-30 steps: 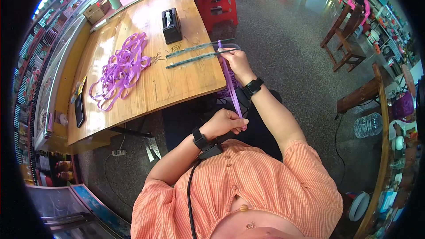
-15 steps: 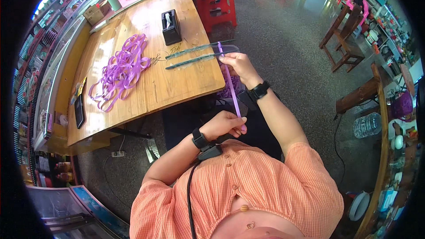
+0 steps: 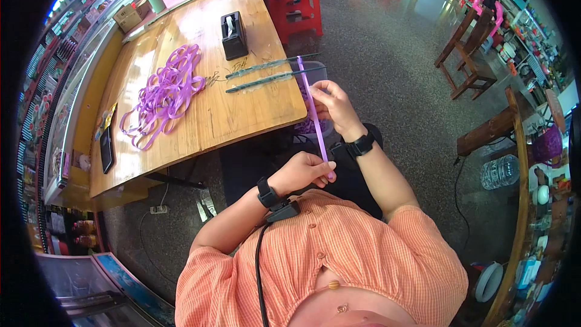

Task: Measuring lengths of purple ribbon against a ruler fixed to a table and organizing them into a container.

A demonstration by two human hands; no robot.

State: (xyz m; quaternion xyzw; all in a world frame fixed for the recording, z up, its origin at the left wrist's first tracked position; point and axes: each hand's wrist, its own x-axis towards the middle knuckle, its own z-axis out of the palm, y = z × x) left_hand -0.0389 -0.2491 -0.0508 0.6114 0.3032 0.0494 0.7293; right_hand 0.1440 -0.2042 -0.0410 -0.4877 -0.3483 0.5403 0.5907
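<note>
A narrow purple ribbon (image 3: 318, 128) stretches down from two thin dark green sticks (image 3: 266, 80) that jut past the table's right edge. Clear tape appears to fix the sticks to the wood. My left hand (image 3: 302, 171), low in front of my body, pinches the ribbon's lower end between thumb and fingers. Higher up, my right hand (image 3: 336, 109) has its thumb and curled fingertips at the ribbon, just below the sticks. A loose heap of purple ribbon (image 3: 166, 97) lies on the wooden table (image 3: 212, 124).
A black tape dispenser (image 3: 233, 36) stands behind the sticks. Under the table corner is a clear tub (image 3: 327, 126) with purple pieces. A black phone (image 3: 107, 151) lies at the left edge. A person sits on a red stool (image 3: 296, 15); a wooden chair (image 3: 475, 51) stands right.
My right hand has slid down and slightly right, from the sticks to lower on the ribbon. My left hand still grips the lower end, almost unmoved.
</note>
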